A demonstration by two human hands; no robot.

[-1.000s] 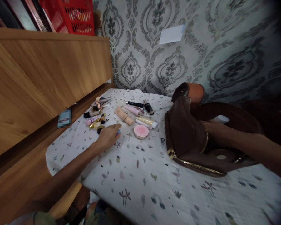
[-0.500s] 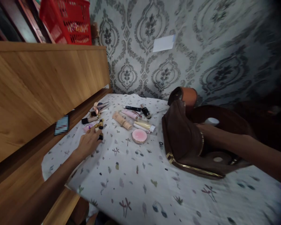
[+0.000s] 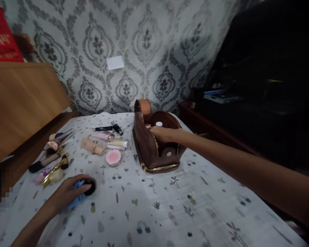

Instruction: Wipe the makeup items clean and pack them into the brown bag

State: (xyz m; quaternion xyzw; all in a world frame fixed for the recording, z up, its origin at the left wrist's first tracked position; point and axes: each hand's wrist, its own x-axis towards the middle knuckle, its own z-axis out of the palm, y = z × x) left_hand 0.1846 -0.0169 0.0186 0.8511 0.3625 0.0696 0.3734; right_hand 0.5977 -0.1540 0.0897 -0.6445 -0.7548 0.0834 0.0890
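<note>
My left hand (image 3: 68,190) is closed around a blue item with a round black end (image 3: 90,187), perhaps a small bottle, above the front left of the cloth. My right hand (image 3: 163,134) reaches into an unzipped brown bag (image 3: 145,144); its fingers are hidden behind the bag's wall. A white round lid (image 3: 159,124) shows inside the bag beyond that hand. Left of the bag lie a pink compact (image 3: 113,158), a beige tube (image 3: 92,146), a pink tube (image 3: 102,136) and a cream tube with a white cap (image 3: 118,143).
More cosmetics, including a gold-coloured item (image 3: 51,174) and a small dark bottle (image 3: 64,162), lie at the left. A patterned white cloth (image 3: 167,206) covers the surface. Wooden furniture (image 3: 23,103) stands at the left, a patterned wall (image 3: 146,44) behind, and a dark area at the right.
The view has swung right. My left hand has left the cosmetics at the left and come nearer, now with the blue and black item in it. My right hand is still inside the bag.
</note>
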